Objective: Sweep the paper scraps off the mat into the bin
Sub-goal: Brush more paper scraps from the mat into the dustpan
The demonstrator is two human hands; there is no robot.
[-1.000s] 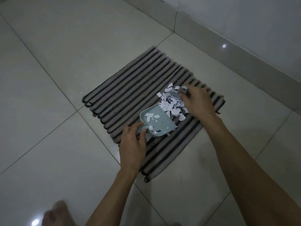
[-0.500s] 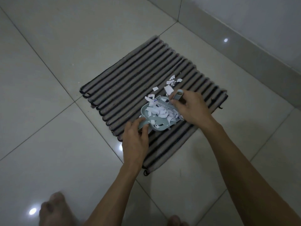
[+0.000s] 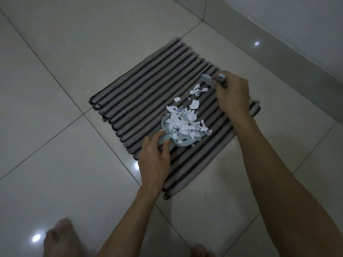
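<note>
Having drawn back toward the frame's upper right, the right hand [image 3: 232, 93] is gripping a small pale brush [image 3: 213, 78], while the left hand [image 3: 154, 160] is holding the light blue plastic dustpan [image 3: 167, 125] heaped with white paper scraps [image 3: 185, 125] mid-frame on the striped grey mat [image 3: 148, 86].

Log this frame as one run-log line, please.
left hand holds dustpan | right hand holds brush | loose scraps on mat

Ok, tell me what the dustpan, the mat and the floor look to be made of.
Dustpan: likely plastic, pale blue, smooth moulded shell.
Mat: woven textile, matte, ribbed grey and black stripes with looped edges.
Floor: glazed tile, probably ceramic; glossy, mirrors light spots, with grout lines.
</note>
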